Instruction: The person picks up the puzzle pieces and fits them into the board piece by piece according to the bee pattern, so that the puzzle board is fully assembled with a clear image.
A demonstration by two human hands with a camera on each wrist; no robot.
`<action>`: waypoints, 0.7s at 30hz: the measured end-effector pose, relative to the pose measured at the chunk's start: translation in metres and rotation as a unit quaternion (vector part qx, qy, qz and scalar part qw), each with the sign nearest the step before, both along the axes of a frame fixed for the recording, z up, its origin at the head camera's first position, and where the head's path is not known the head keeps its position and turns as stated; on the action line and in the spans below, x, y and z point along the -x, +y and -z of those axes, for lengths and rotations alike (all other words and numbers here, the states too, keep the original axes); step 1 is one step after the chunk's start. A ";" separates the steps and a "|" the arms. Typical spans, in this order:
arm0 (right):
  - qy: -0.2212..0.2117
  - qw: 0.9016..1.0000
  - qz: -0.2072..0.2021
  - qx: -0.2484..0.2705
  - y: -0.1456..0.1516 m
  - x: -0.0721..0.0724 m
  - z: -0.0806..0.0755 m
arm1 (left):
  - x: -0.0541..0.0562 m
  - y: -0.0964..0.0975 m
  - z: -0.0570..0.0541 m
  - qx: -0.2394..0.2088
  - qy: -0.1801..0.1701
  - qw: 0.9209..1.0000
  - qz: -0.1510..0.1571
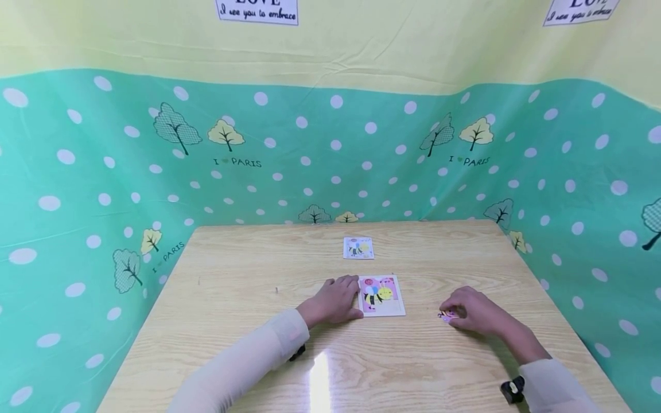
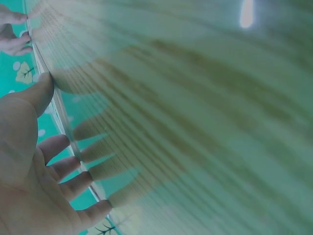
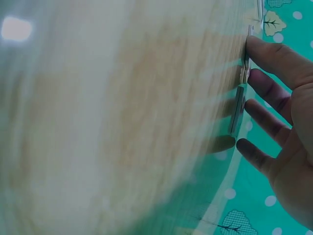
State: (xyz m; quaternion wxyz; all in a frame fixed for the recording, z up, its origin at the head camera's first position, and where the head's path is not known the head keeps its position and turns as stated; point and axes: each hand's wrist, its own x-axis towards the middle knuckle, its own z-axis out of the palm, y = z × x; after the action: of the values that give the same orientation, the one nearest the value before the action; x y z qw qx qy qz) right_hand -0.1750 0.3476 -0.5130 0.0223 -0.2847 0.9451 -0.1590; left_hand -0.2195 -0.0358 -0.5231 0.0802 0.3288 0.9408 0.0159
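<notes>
A square bee jigsaw puzzle point(image 1: 382, 298) with a white frame lies on the table, its lower part showing a pale area. My left hand point(image 1: 337, 299) rests at its left side, thumb by the lower corner and fingers by the upper one. In the left wrist view the left hand point(image 2: 54, 166) has its fingers spread, tips at the frame's edge. Farther right, my right hand point(image 1: 472, 310) is over a few loose puzzle pieces point(image 1: 447, 315). Seen from the right wrist, the right hand point(image 3: 288, 112) touches the thin pieces point(image 3: 237, 111) with extended fingertips; its palm hides some.
A smaller card with a bee picture point(image 1: 358, 248) lies behind the puzzle. The wooden table point(image 1: 248, 269) meets a green dotted cloth point(image 1: 289, 149) at the back and sides. Light glares off the table's front.
</notes>
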 end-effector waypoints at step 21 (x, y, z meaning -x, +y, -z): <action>-0.004 1.000 0.005 0.021 -0.042 0.014 -0.005 | 0.000 -0.001 0.000 -0.003 0.005 1.000 0.004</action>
State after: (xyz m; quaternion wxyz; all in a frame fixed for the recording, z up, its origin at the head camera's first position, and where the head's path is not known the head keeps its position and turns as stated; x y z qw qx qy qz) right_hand -0.1893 0.3051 -0.5079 0.0196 -0.2792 0.9430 -0.1799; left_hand -0.2197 -0.0365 -0.5232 0.0747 0.3325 0.9400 0.0169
